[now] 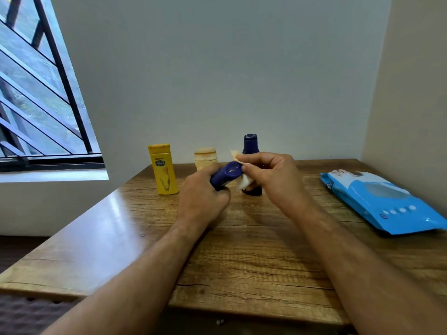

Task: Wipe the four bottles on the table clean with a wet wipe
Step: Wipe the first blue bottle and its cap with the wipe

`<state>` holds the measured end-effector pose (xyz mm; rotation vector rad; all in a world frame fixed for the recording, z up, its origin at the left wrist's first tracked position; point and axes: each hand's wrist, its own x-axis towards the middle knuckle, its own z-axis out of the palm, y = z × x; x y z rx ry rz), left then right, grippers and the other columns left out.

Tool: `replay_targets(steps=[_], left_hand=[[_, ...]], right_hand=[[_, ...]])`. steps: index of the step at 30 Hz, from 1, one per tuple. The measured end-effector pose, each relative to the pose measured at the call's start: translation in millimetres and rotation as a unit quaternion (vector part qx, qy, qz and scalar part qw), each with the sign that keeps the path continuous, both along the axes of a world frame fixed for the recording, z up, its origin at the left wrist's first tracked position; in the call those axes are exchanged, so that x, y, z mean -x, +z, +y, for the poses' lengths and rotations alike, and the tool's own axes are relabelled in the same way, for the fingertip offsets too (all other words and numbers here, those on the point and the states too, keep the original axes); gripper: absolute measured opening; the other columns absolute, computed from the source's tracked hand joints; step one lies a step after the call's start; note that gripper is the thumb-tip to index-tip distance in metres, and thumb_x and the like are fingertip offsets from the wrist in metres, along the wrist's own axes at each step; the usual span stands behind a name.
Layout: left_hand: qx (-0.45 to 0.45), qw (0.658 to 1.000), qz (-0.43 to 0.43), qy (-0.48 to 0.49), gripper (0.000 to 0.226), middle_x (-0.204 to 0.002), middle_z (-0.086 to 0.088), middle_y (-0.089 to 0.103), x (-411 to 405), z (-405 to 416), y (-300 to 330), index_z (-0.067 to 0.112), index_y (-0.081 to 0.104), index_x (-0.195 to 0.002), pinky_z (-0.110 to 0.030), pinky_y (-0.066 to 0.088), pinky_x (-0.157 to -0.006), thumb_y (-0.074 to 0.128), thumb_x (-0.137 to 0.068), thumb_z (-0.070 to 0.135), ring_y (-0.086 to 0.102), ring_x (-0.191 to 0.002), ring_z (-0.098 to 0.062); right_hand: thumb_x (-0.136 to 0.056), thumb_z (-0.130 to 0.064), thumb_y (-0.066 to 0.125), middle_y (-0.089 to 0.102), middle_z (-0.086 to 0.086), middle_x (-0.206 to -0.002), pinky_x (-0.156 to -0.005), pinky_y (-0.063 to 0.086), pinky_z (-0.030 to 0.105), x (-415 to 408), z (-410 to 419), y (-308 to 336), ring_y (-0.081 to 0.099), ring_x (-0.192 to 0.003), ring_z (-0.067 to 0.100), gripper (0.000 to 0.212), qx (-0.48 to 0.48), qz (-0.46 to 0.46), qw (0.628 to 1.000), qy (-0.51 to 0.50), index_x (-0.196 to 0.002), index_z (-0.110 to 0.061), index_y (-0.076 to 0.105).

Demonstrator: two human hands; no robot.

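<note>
Head camera looks forward-down, close over table (242, 250).

Three bottles (163, 169) stand behind the hands, wipes pack (384, 201) apparently rightward.

Over a wooden table (121, 238), the left hand (202, 197) grips a tilted dark blue bottle (226, 176) while the right hand (273, 177) presses a white wipe (244, 183) against it. Farther back stand a yellow bottle (163, 169), a cream bottle (205, 158) and another blue bottle (250, 143). A blue wipes pack (384, 204) lies far right.

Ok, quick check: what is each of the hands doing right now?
Left hand: closed around the small blue bottle, lifted off the table.
Right hand: closed, pinching the wet wipe against that bottle's end.
</note>
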<state>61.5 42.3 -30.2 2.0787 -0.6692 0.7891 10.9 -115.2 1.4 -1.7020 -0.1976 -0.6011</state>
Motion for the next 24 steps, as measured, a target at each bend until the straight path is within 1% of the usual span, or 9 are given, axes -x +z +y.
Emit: replay_targets(steps=[3, 4, 6, 9, 10, 12, 15, 18, 24], left_hand=[[0.030, 0.999, -0.013, -0.006, 0.045, -0.088, 0.009, 0.068, -1, 0, -6, 0.027, 0.066, -0.115, -0.042, 0.057, -0.076, 0.065, -0.070, 0.022, 0.063, -0.081, -0.014], [0.049, 0.999, -0.016, -0.007, 0.044, -0.089, 0.008, 0.068, -2, 1, -8, 0.027, 0.066, -0.114, -0.042, 0.057, -0.076, 0.066, -0.071, 0.021, 0.063, -0.082, -0.014], [0.072, 0.997, -0.022, -0.004, 0.040, -0.090, 0.006, 0.068, -5, 4, -9, 0.026, 0.066, -0.110, -0.044, 0.057, -0.075, 0.068, -0.071, 0.019, 0.063, -0.083, -0.015], [0.049, 0.999, -0.019, -0.009, 0.039, -0.088, 0.005, 0.067, -9, 9, -11, 0.025, 0.066, -0.110, -0.045, 0.056, -0.073, 0.066, -0.071, 0.020, 0.061, -0.081, -0.016], [0.040, 0.999, -0.016, -0.012, 0.038, -0.087, 0.004, 0.067, -10, 10, -12, 0.024, 0.066, -0.109, -0.046, 0.056, -0.072, 0.066, -0.071, 0.020, 0.061, -0.079, -0.017], [0.031, 0.999, -0.005, -0.012, 0.036, -0.084, 0.004, 0.066, -14, 10, -14, 0.024, 0.066, -0.107, -0.047, 0.055, -0.070, 0.066, -0.071, 0.021, 0.060, -0.077, -0.018], [0.037, 0.999, 0.006, -0.010, 0.032, -0.085, 0.003, 0.067, -21, 8, -16, 0.023, 0.067, -0.105, -0.047, 0.056, -0.070, 0.067, -0.072, 0.021, 0.062, -0.078, -0.019], [0.050, 0.999, 0.010, -0.016, 0.031, -0.086, 0.003, 0.069, -24, 8, -17, 0.021, 0.068, -0.104, -0.048, 0.057, -0.071, 0.067, -0.074, 0.020, 0.064, -0.080, -0.020], [0.035, 0.999, 0.007, -0.023, 0.037, -0.083, 0.006, 0.065, -21, 5, -13, 0.026, 0.066, -0.107, -0.045, 0.055, -0.071, 0.065, -0.070, 0.024, 0.060, -0.077, -0.017]], right_hand=[[-0.088, -0.012, 0.070, 0.074, -0.004, -0.099, -0.063, 0.058, 0.019, 4, 4, 1, 0.071, -0.082, 0.009, 0.023, 0.046, -0.041, 0.998, -0.023, -0.110, -0.019, 0.074], [-0.088, -0.012, 0.071, 0.074, -0.004, -0.096, -0.061, 0.058, 0.019, 5, 6, 1, 0.071, -0.078, 0.007, 0.026, 0.048, -0.047, 0.998, -0.022, -0.114, -0.019, 0.073], [-0.087, -0.014, 0.072, 0.074, -0.003, -0.091, -0.063, 0.061, 0.025, 3, 9, 0, 0.072, -0.076, 0.009, 0.031, 0.056, -0.054, 0.997, -0.025, -0.118, -0.020, 0.071], [-0.087, -0.016, 0.072, 0.074, -0.008, -0.098, -0.076, 0.062, 0.033, 1, 13, -1, 0.070, -0.089, 0.008, 0.023, 0.091, -0.063, 0.993, -0.044, -0.110, -0.021, 0.075], [-0.087, -0.016, 0.072, 0.074, -0.009, -0.098, -0.078, 0.061, 0.033, 1, 14, -2, 0.069, -0.091, 0.007, 0.021, 0.093, -0.067, 0.992, -0.045, -0.107, -0.020, 0.076], [-0.086, -0.014, 0.073, 0.073, -0.012, -0.095, -0.081, 0.058, 0.024, 2, 15, -2, 0.067, -0.091, 0.003, 0.017, 0.110, -0.077, 0.990, -0.042, -0.101, -0.020, 0.077], [-0.086, -0.014, 0.072, 0.070, -0.012, -0.093, -0.079, 0.050, 0.011, 4, 18, -4, 0.064, -0.090, 0.002, 0.015, 0.188, -0.112, 0.975, -0.034, -0.098, -0.022, 0.076], [-0.086, -0.014, 0.073, 0.070, -0.012, -0.093, -0.078, 0.048, 0.009, 5, 20, -5, 0.064, -0.089, 0.001, 0.015, 0.214, -0.130, 0.968, -0.023, -0.098, -0.023, 0.076], [-0.084, -0.013, 0.074, 0.071, -0.016, -0.095, -0.083, 0.053, 0.014, 1, 13, -3, 0.066, -0.093, -0.002, 0.016, 0.138, -0.101, 0.983, -0.072, -0.096, -0.024, 0.077]])
